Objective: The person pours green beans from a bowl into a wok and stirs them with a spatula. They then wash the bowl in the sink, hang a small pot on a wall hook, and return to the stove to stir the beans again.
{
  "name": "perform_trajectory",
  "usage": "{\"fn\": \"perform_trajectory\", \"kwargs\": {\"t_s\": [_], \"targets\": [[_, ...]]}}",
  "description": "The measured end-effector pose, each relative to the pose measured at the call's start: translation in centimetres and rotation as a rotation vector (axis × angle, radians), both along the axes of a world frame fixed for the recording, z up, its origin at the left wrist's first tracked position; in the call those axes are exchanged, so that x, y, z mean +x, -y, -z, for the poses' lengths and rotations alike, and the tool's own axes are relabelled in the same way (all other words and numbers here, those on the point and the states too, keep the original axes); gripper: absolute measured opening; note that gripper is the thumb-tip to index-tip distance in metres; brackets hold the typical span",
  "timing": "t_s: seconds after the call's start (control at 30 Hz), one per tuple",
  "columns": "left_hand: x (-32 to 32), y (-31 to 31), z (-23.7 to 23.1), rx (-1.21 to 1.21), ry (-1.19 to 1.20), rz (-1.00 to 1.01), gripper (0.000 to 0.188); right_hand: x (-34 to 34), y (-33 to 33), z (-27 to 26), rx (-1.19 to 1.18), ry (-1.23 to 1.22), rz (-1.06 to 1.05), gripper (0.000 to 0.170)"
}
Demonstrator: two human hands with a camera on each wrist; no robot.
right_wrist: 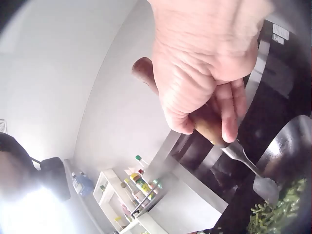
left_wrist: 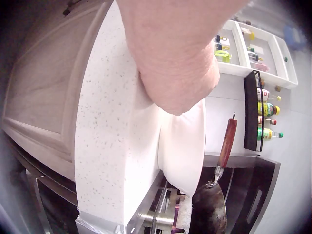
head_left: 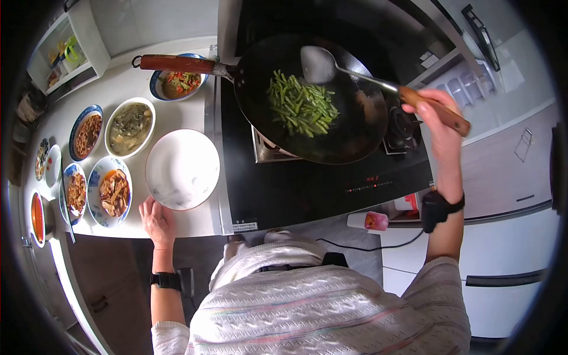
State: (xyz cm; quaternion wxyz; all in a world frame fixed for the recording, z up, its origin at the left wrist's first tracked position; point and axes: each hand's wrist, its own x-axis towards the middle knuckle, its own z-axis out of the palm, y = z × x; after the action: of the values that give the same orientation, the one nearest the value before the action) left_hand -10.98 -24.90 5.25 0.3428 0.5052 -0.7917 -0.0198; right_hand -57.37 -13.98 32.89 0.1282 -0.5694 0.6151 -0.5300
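Note:
My right hand [head_left: 436, 115] grips the wooden handle of a spatula [head_left: 387, 87], fingers and thumb curled round it. Its broad metal blade is over the wok [head_left: 355, 142], beside a heap of cut green beans [head_left: 303, 105]; the right wrist view shows the blade close to the beans [right_wrist: 278, 212]. On the counter at the left is a white bowl [head_left: 182, 168] with nothing in it. The left hand [head_left: 157, 222] rests by this bowl's near rim, fingertips right at its side. In the left wrist view its fingers are hidden behind the hand.
Several filled dishes stand left of the white bowl, among them mushroom slices [head_left: 114, 192] and a greenish soup [head_left: 130, 127]. Chopsticks [head_left: 66, 207] lie across one dish. The wok's wooden handle [head_left: 177, 63] reaches over the counter. The wok sits on a black cooktop [head_left: 307, 189].

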Motion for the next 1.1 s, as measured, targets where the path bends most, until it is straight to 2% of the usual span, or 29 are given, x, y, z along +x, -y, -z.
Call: {"fn": "perform_trajectory", "kwargs": {"t_s": [0.1,0.17,0.23,0.3,0.37,0.43,0.5,0.63,0.77,0.83,0.93,1.03,1.1], "targets": [[0.1,0.0,0.0,-0.002,-0.004,-0.008,0.014,0.3,2.4,1.3,0.027,-0.049,-0.145,0.019],[0.0,0.0,0.0,0.004,-0.03,-0.005,0.015,0.8,2.7,0.9,0.069,-0.024,-0.161,0.017],[0.1,0.0,0.0,0.005,-0.023,-0.009,0.015,1.2,2.1,-0.6,0.201,-0.324,-0.236,0.017],[0.1,-0.1,0.0,0.009,-0.016,-0.014,0.015,2.1,1.4,-2.4,0.224,-0.366,-0.284,0.018],[0.1,0.0,0.0,0.026,-0.013,-0.019,0.015,2.6,0.9,-3.9,0.295,-0.538,-0.362,0.019],[-0.1,0.0,-0.2,0.017,-0.018,-0.019,0.015,3.2,0.8,-4.0,0.262,-0.505,-0.342,0.018],[-0.1,0.0,0.0,0.008,-0.021,-0.018,0.015,3.9,1.0,-3.7,0.117,-0.331,-0.173,0.018],[0.0,0.0,0.2,0.02,-0.02,-0.02,0.015,3.4,2.2,-3.6,0.049,0.074,-0.168,0.018],[0.2,-0.1,0.0,0.034,-0.014,-0.01,0.015,2.4,2.3,-2.5,0.084,0.041,-0.135,0.017],[0.1,0.0,-0.2,0.035,-0.017,-0.013,0.014,2.2,2.0,-2.5,0.069,0.012,-0.021,0.017],[0.1,-0.1,-0.2,0.036,-0.011,-0.016,0.014,2.2,0.8,-3.5,0.015,0.07,-0.043,0.017],[-0.1,0.0,0.0,0.031,-0.012,-0.014,0.014,3.0,0.6,-2.5,-0.01,0.159,-0.117,0.018],[0.0,0.0,0.0,0.024,-0.014,-0.017,0.013,3.2,1.3,-1.2,-0.001,0.137,-0.088,0.018]]}}
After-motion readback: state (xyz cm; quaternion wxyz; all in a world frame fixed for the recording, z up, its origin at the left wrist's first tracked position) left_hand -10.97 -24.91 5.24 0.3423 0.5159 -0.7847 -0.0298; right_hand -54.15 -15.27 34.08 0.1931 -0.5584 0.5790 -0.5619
